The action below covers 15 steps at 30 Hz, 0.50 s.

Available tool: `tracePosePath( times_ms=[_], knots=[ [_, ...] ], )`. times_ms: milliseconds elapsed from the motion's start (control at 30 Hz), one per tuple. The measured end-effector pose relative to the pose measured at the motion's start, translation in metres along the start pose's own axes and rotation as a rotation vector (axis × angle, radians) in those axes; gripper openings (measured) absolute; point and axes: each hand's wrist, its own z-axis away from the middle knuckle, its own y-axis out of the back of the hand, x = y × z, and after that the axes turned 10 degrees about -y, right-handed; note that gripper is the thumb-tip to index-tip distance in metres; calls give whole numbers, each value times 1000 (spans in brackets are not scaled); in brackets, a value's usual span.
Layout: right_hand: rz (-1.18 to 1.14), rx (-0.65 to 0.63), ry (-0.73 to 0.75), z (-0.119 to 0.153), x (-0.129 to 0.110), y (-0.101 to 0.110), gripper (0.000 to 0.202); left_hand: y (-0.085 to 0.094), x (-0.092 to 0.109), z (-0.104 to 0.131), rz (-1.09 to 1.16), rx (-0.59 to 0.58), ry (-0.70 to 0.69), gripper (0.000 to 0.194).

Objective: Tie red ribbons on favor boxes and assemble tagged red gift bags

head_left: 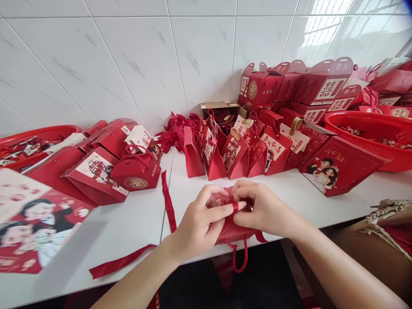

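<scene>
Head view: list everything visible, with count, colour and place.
small gift bag: one, red, table edge, between both hands
loose ribbon: one strip, red, left of the hands
standing gift bags: a row, red, mid-table
folded boxes: a stack, red, back right
baskets: two, red, far right and far left
table: white
left hand: gripping the bag
right hand: pinching ribbon at the bag's top
</scene>
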Motion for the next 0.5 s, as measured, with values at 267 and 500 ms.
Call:
tracePosePath(
  times_ms=[267, 500],
  knots=[
    [72, -100, -17, -1, -2, 17, 14, 24, -13, -7, -66, -76, 19, 24],
    [159, 50, -108, 13, 24, 33, 20, 47, -30, 11, -728, 21, -94, 18]
  ],
)
